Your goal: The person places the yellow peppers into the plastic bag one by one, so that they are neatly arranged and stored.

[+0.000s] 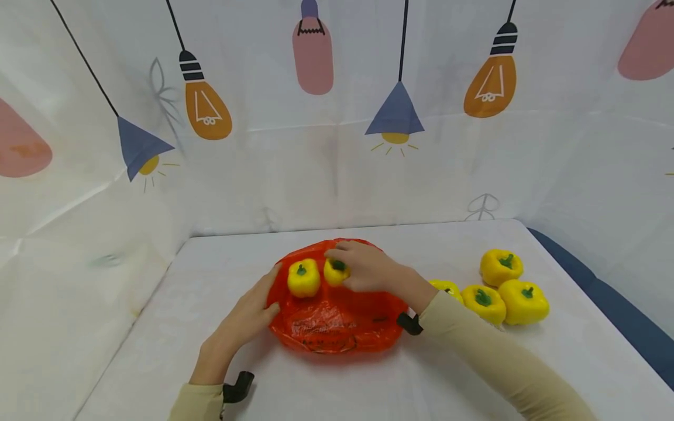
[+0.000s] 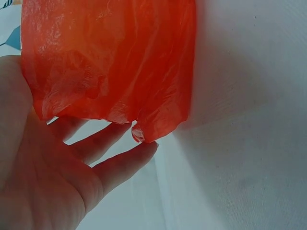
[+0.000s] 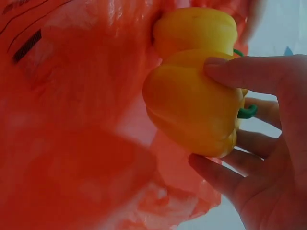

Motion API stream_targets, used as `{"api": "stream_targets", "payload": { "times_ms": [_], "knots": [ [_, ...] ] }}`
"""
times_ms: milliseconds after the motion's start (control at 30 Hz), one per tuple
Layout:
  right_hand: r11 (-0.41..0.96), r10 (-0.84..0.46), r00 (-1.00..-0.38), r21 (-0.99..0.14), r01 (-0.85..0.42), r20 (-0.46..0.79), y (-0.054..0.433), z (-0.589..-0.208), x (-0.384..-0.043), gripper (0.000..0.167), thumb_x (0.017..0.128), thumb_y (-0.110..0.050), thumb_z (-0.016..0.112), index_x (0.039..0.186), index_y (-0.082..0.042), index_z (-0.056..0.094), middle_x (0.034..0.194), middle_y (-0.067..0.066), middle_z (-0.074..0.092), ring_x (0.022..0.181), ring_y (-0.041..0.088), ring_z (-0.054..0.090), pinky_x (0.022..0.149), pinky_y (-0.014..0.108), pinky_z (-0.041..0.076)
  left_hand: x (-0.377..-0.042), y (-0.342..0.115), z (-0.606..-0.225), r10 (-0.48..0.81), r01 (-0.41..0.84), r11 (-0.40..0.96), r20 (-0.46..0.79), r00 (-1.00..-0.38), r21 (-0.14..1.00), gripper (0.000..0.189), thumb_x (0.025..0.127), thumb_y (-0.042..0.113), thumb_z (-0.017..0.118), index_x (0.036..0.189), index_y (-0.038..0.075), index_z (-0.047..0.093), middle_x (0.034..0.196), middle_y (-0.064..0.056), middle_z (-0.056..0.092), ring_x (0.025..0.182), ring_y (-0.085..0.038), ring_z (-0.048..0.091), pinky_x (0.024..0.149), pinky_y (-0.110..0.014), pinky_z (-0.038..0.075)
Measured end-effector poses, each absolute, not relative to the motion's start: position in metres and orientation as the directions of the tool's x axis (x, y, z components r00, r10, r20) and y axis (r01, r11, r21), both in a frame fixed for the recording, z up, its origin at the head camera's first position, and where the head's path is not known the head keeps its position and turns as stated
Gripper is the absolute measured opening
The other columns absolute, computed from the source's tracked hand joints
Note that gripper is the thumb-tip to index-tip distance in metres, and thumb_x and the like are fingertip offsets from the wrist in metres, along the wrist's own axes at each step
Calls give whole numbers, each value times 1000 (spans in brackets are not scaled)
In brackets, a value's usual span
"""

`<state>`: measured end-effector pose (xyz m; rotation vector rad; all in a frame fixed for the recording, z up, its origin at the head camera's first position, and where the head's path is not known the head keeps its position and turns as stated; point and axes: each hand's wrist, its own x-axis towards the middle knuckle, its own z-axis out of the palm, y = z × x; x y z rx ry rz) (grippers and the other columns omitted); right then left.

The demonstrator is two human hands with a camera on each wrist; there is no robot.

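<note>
A red plastic bag (image 1: 342, 321) lies spread on the table. My left hand (image 1: 250, 316) is at the bag's left edge, thumb and fingers spread apart. Its fairly straight fingers (image 2: 127, 165) touch the bag's rim in the left wrist view; some fingertips are hidden behind the plastic. My right hand (image 1: 368, 268) holds a yellow bell pepper (image 3: 192, 100) between thumb and fingers, over the bag. Close beside it, another yellow bell pepper (image 1: 303, 279) with a green stem sits at the bag. In the right wrist view, that second pepper (image 3: 196, 31) appears behind the held one.
Several more yellow bell peppers (image 1: 523, 303) stand grouped on the right side of the white table (image 1: 316, 392), partly behind the right forearm. A white cloth (image 1: 337, 169) printed with lamps hangs behind. Something dark blue (image 1: 605, 298) runs along the table's right edge.
</note>
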<state>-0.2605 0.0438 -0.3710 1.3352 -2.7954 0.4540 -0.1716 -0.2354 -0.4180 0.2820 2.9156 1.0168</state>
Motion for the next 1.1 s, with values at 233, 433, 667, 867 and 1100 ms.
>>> {"api": "stream_targets", "payload": {
  "times_ms": [233, 433, 667, 867, 1100],
  "knots": [
    [642, -735, -677, -276, -715, 44, 32, -382, -263, 56, 87, -18, 64, 142, -21, 53, 134, 2, 57, 111, 15, 57, 101, 34, 52, -171, -234, -419, 188, 159, 764, 20, -982, 626, 81, 94, 11, 54, 161, 25, 10, 165, -5, 25, 151, -32, 30, 117, -59, 33],
    [650, -737, -676, -277, -708, 0, 28, -392, -264, 58, 90, -18, 64, 145, -23, 49, 141, 1, 53, 118, 16, 56, 106, 36, 50, -170, -233, -416, 180, 141, 770, 0, -984, 622, 81, 95, 11, 53, 161, 25, 9, 166, -5, 22, 152, -33, 27, 118, -59, 32],
    [659, -733, -680, -243, -712, 1, 29, -387, -260, 54, 93, -25, 65, 145, -22, 50, 143, 2, 51, 122, 17, 55, 108, 38, 49, -170, -233, -414, 171, 126, 779, -15, -985, 614, 81, 95, 12, 53, 161, 25, 8, 167, -6, 22, 152, -33, 26, 118, -59, 31],
    [645, -749, -662, -196, -738, 28, 36, -378, -255, 50, 94, -27, 65, 142, -21, 54, 141, 2, 53, 123, 18, 55, 107, 37, 50, -170, -235, -414, 169, 132, 786, -4, -986, 604, 81, 94, 12, 54, 161, 24, 9, 166, -9, 23, 151, -35, 28, 117, -60, 32],
    [626, -762, -641, -150, -765, 90, 52, -368, -253, 46, 93, -25, 66, 138, -17, 58, 140, 3, 56, 130, 22, 53, 109, 41, 48, -169, -235, -417, 186, 162, 783, 23, -982, 601, 80, 95, 12, 54, 161, 25, 11, 165, -9, 26, 150, -35, 30, 117, -61, 33]
  ]
}}
